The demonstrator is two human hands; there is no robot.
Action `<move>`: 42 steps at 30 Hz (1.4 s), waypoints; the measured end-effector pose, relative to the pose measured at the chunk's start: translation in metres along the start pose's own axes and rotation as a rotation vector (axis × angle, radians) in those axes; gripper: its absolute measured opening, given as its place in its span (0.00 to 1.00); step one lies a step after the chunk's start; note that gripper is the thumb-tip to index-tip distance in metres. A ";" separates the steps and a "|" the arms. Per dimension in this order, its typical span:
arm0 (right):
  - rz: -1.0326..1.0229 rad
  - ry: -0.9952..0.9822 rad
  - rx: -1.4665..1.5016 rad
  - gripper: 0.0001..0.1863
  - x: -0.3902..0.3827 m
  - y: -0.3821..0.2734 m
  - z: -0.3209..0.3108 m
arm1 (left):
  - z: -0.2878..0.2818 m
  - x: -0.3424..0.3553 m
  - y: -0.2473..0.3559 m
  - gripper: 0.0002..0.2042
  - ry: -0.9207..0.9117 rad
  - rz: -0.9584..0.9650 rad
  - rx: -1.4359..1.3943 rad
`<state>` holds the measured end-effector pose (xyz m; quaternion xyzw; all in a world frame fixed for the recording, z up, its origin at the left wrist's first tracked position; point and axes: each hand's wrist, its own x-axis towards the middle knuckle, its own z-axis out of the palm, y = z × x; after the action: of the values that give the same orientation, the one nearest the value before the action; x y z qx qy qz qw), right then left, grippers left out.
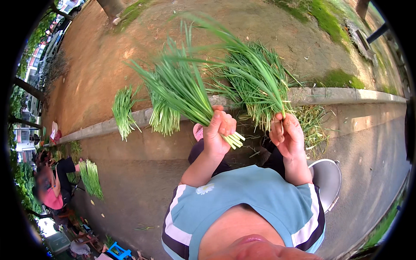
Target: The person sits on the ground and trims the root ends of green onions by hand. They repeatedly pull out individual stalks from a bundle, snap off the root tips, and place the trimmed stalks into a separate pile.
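Chives (186, 93) stood raised in a thick bunch, gripped at the pale root ends by the left hand (219, 132), fist closed tight, forearm angled up. Right hand (286, 134) pinched a few long green blades (255, 69), fingers narrow. Beyond them, the concrete curb (338, 96) carried more bundles (123, 110) and a loose pile (255, 93); open pavement (138, 173) lay left, bare dirt (99, 56) behind.

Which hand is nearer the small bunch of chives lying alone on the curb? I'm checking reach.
Left. The left hand, gripping its own chive bundle, is the one on the side of the small bunch on the curb; the right hand lies farther off, across the body.
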<state>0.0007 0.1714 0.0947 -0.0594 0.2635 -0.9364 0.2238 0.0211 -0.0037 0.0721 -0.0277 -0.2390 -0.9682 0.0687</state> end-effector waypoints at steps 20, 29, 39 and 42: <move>-0.243 -0.174 -0.915 0.12 -0.055 0.027 0.022 | 0.027 -0.062 -0.004 0.10 -0.208 -0.069 0.114; -0.495 -0.196 -1.440 0.15 -0.052 0.026 0.037 | 0.020 -0.076 -0.006 0.09 -0.093 -0.068 0.099; -0.819 -0.092 -1.837 0.14 -0.057 0.015 0.045 | 0.019 -0.081 -0.012 0.07 -0.148 0.138 0.237; -0.781 -0.096 -1.755 0.11 -0.060 0.014 0.046 | 0.021 -0.083 -0.011 0.07 -0.160 0.177 0.247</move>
<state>0.0705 0.1661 0.1270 -0.3274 0.8227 -0.4107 -0.2174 0.1023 0.0252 0.0783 -0.1172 -0.3577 -0.9162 0.1375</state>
